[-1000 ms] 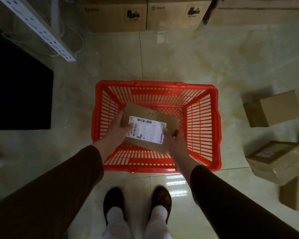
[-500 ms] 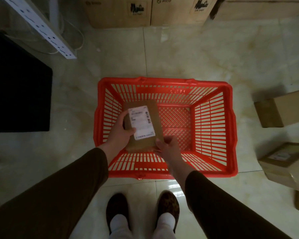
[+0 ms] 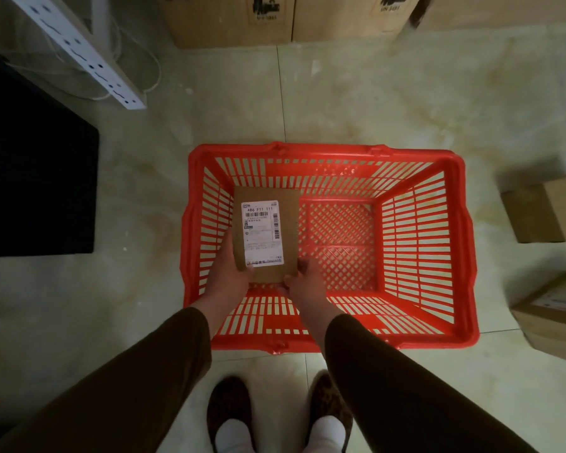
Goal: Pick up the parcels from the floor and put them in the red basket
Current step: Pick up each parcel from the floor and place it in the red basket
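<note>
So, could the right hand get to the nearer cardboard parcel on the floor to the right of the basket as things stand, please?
Probably not yet: the right hand and left hand both grip the labelled parcel over the red basket. Once freed, nothing visible blocks the floor parcel.

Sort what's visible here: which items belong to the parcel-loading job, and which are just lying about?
Job:
- small brown cardboard parcel with white label, held by left hand and right hand
- red slatted plastic basket
- two brown cardboard parcels on the floor, right

Lying about:
- white power strip
- large stacked cardboard cartons
- black panel
</note>
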